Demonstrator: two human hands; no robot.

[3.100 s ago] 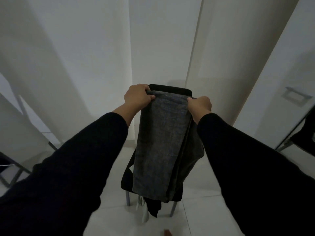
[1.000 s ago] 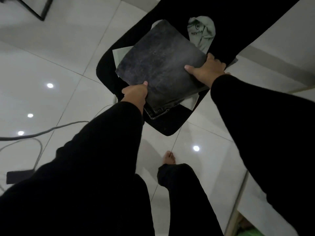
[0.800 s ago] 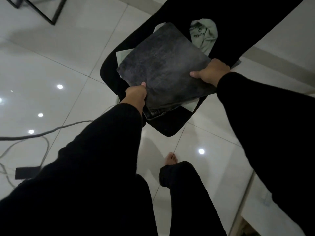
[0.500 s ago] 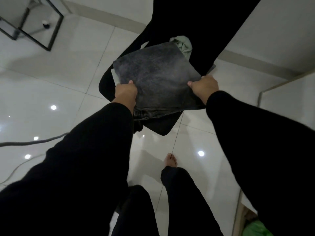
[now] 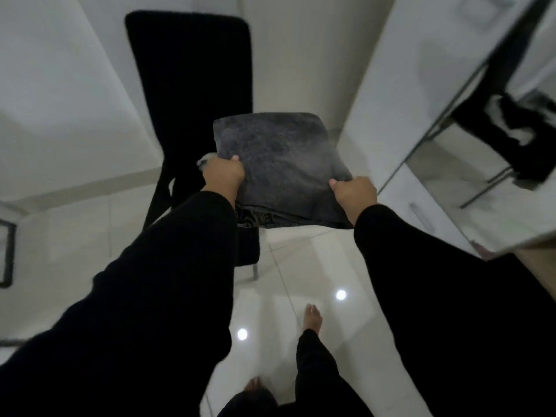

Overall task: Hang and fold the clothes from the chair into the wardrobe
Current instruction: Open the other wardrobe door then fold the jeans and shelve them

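Dark grey folded jeans (image 5: pixel 279 164) form a flat square held in the air, to the right of the black chair (image 5: pixel 192 85) and clear of its seat. My left hand (image 5: pixel 224 174) grips the jeans' left edge and my right hand (image 5: pixel 355 192) grips their near right corner. The waistband shows at the near edge between my black sleeves. A scrap of pale cloth (image 5: pixel 202 161) peeks out by my left hand, on the chair. The white wardrobe door (image 5: pixel 406 94) stands at the right.
The glossy white tiled floor (image 5: pixel 301 266) reflects ceiling lights. My bare feet (image 5: pixel 313 317) stand on it below the jeans. A mirror panel (image 5: pixel 496 121) at the right reflects a black chair. A black frame (image 5: pixel 7 254) stands at the left edge.
The jeans went from hanging open over the chair back to a folded square on the seat. Both hands have now lifted it off the seat and carried it right, toward the wardrobe.
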